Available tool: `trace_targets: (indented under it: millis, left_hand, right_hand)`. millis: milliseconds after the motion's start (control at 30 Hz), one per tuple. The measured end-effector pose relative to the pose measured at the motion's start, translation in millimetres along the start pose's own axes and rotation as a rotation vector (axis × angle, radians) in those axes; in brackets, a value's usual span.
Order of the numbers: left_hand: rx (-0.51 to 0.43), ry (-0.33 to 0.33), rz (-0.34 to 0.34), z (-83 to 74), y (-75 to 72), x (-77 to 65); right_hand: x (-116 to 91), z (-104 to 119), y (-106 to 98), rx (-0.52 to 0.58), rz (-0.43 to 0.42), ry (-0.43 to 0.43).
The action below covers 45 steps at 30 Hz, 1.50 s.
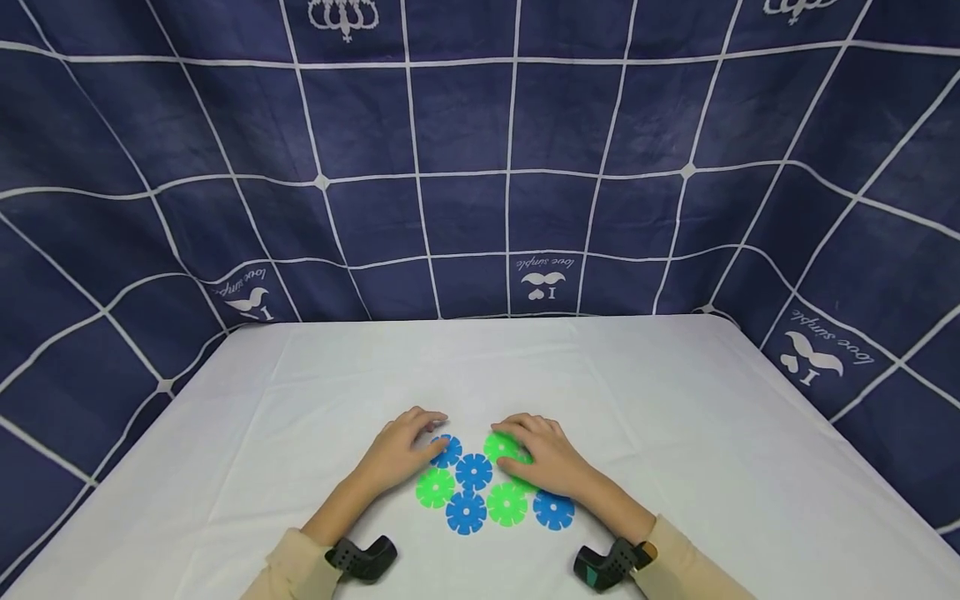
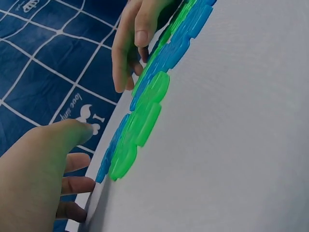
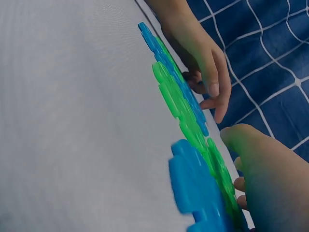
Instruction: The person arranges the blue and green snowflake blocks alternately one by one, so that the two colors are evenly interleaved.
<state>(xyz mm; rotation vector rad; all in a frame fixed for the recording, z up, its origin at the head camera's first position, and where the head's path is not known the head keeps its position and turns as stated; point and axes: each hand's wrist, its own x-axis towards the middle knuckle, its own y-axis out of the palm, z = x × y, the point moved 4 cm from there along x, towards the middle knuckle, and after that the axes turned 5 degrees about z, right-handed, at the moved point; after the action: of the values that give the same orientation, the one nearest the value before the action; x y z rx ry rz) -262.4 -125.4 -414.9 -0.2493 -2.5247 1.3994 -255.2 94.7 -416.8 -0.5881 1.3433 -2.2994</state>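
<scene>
**Notched discs clustered flat, none visibly joined**

The left hand, loose-fingered, is at a blue disc; the right hand, equally relaxed, partly covers green discs. Neither appears to grip anything. More discs lie between them and nearer the sleeves on the white worktop. Grouping looks largely done, I'd judge; no slotting together shows.

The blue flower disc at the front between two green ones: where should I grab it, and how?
Probably pinch the blue flower disc by its front rim, coming from the near side. It lies flat with green discs at its sides and a blue disc behind, leaving bare white cloth in front.
</scene>
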Motion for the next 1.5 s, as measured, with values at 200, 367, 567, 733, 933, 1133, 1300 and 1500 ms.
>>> trace_targets:
  millis: [200, 367, 567, 733, 933, 1133, 1300, 1500]
  left_hand:
    - [-0.001, 0.042, 0.028, 3.4, 1.6, 0.3]
    - [-0.001, 0.073, 0.051, 4.4, 2.3, 1.5]
    - [0.013, 0.082, 0.057, 3.7, 2.6, -0.4]
    - [0.022, 0.089, 0.056, 3.1, 4.1, -1.6]
    - [0.036, 0.089, 0.052, 3.6, 3.9, -1.9]
    - [0.057, 0.089, 0.071, 3.4, 4.1, -2.8]
    - [0.041, 0.078, 0.061, 3.6, 4.0, -1.9]
    - [0.006, 0.069, 0.048, 2.9, 3.6, -1.5]
  right_hand:
    - [0.3, -2.2, 3.2, 0.009, 0.013, -0.004]
    - [0.8, -4.2, 4.4, -0.01, 0.017, 0.01]
    - [0.6, -4.3, 4.6, -0.02, 0.021, 0.008]
    - [-0.7, -3.7, 3.6, -0.014, 0.02, 0.009]
    - [0.7, -3.4, 3.6, 0.018, 0.011, 0.009]
    - [0.6, -2.9, 3.6, 0.049, 0.005, 0.018]
    - [0.9, -3.4, 3.4, 0.053, -0.003, 0.018]
    - [0.9, -3.1, 2.9, 0.042, -0.013, 0.019]
